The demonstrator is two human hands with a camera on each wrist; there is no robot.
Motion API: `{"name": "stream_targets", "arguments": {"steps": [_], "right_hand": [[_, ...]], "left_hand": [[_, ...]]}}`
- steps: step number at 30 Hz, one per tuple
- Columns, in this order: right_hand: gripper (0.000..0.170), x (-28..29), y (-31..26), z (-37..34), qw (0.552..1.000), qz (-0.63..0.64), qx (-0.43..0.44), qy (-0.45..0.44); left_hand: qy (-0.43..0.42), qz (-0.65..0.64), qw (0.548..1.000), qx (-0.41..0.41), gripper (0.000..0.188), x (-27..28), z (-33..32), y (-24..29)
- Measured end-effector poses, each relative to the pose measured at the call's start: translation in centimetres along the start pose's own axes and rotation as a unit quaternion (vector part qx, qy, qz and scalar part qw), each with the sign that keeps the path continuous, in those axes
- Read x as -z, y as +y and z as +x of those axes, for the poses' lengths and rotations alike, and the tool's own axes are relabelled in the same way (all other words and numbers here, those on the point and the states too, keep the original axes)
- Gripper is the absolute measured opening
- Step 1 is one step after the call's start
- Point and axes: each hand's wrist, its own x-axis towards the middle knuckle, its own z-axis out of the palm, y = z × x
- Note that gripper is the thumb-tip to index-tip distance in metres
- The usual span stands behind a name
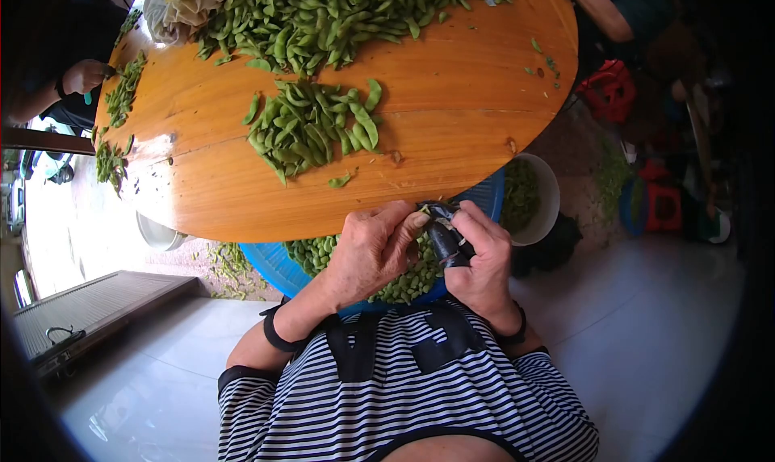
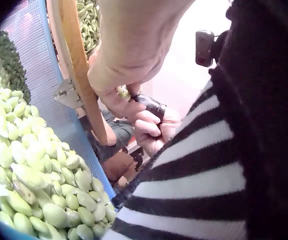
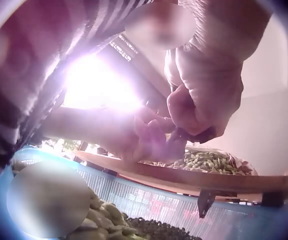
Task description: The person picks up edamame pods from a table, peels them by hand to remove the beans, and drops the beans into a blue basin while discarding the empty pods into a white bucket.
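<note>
In the head view both hands meet at the table's near edge, over a blue basket (image 1: 270, 267) of shelled green beans (image 1: 408, 284). The left hand (image 1: 373, 248) pinches a small green soybean pod (image 1: 425, 210) between thumb and fingertips, mostly hidden by the fingers. Curled in beside it, the right hand (image 1: 483, 256) holds the pod's other side; its thumb wears a black cover (image 1: 442, 242) with a band round it. The left wrist view shows the pod (image 2: 123, 92) as a green bit between the fingers, right by the black-covered thumb (image 2: 151, 106).
On the wooden table (image 1: 460, 115) lie a small heap of pods (image 1: 311, 131) and a larger pile (image 1: 323, 18) behind it. A white bucket (image 1: 549, 200) stands at right. Another person's hand (image 1: 85, 76) is at the table's left side. Scraps (image 1: 230, 268) litter the floor.
</note>
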Motion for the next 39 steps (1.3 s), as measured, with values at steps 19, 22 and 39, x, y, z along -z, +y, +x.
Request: {"name": "stream_targets", "arguments": {"steps": [19, 22, 39], "right_hand": [[0.036, -2.4, -0.4, -1.3, 0.99, -0.114, 0.074, 0.029], [0.038, -2.4, -0.2, -1.7, 0.989, -0.118, 0.076, 0.035], [0.018, -0.6, 0.7, -1.0, 0.996, 0.007, -0.044, 0.079]], "left_hand": [[0.017, -0.27, 0.947, 0.176, 0.03, -1.3, -0.7, 0.5], [0.02, -0.275, 0.943, 0.189, 0.027, -1.5, -0.7, 0.4], [0.013, -0.48, 0.87, 0.114, 0.027, -1.7, -0.6, 0.0]]}}
